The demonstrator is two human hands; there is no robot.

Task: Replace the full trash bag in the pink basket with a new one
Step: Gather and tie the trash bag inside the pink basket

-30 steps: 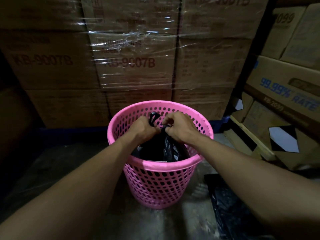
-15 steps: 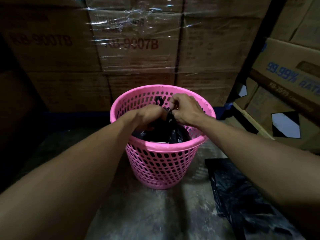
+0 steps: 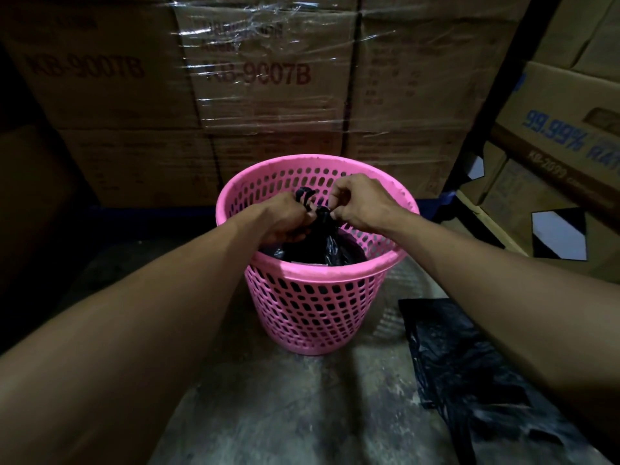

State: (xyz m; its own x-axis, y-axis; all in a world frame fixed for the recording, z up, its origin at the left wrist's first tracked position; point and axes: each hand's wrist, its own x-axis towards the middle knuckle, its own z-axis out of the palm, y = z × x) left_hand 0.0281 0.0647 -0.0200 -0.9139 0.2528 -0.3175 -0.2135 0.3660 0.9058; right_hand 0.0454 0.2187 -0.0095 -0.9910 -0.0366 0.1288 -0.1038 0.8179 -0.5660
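Note:
A pink perforated basket (image 3: 315,310) stands on the concrete floor in the middle of the view. Inside it sits a full black trash bag (image 3: 322,248), its top gathered into a twisted neck above the rim. My left hand (image 3: 285,218) grips one end of that neck, and my right hand (image 3: 359,203) pinches the other end right beside it. Both hands hover over the basket's opening. A flat black new bag (image 3: 469,380) lies on the floor to the right of the basket, partly under my right forearm.
Stacked cardboard boxes wrapped in clear film (image 3: 268,78) rise close behind the basket. More boxes on a wooden pallet (image 3: 550,182) crowd the right side. Bare concrete floor (image 3: 302,414) lies in front of the basket. The left is dark.
Both hands have kept hold of the bag's neck and shifted slightly around it. The view has tilted a little between frames; the basket itself has not moved.

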